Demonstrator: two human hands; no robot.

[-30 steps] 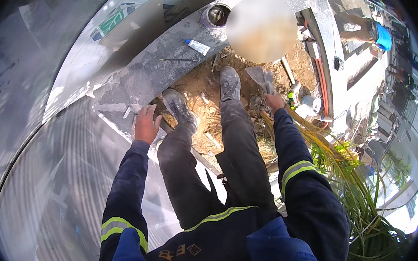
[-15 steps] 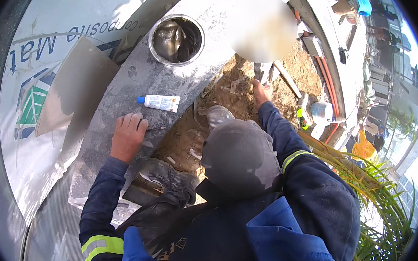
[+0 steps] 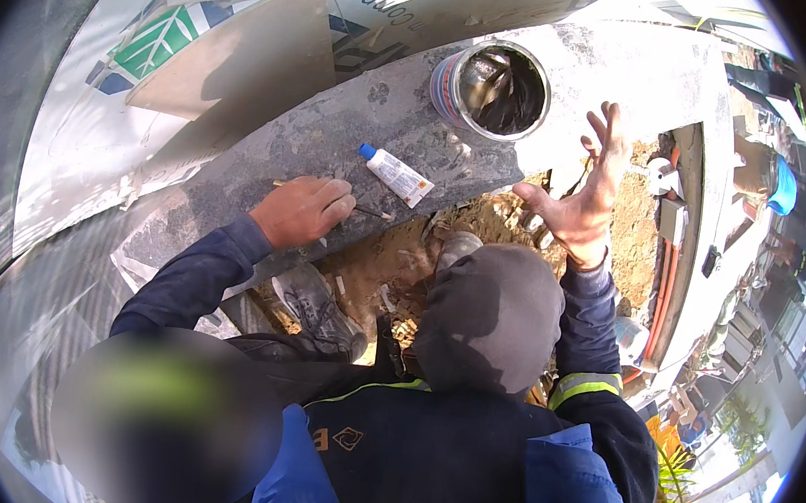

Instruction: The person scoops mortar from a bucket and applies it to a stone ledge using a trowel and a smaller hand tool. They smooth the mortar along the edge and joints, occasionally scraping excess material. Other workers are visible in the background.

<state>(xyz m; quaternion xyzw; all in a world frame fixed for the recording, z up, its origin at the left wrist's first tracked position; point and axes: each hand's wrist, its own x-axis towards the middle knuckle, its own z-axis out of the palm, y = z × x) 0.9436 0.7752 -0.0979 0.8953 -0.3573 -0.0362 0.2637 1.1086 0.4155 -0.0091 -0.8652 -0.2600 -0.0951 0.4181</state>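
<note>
My left hand (image 3: 303,211) rests on the grey stone slab (image 3: 237,175), its fingers curled round a thin stick (image 3: 373,212) whose dark end points past the fingertips. Just beyond it lies a white tube (image 3: 396,176) with a blue cap. Palm up with fingers spread, my right hand (image 3: 585,200) is raised over the slab's right-hand edge and holds nothing. Near its fingers stands an open round tin (image 3: 446,88), with glossy dark-grey paste (image 3: 508,93) inside. The near side of the tin is striped and coloured.
Dug soil (image 3: 373,263) with small rubble runs below the slab, where my boot (image 3: 316,311) stands. A printed white sheet (image 3: 75,165) and a beige board (image 3: 248,56) lean along the far left. Orange pipes (image 3: 665,294) run at the right; people stand beyond.
My right hand has risen from above the soil and opened; earlier it was closed round a greyish thing, partly blurred. My left hand keeps the stick near the tube. The view has turned.
</note>
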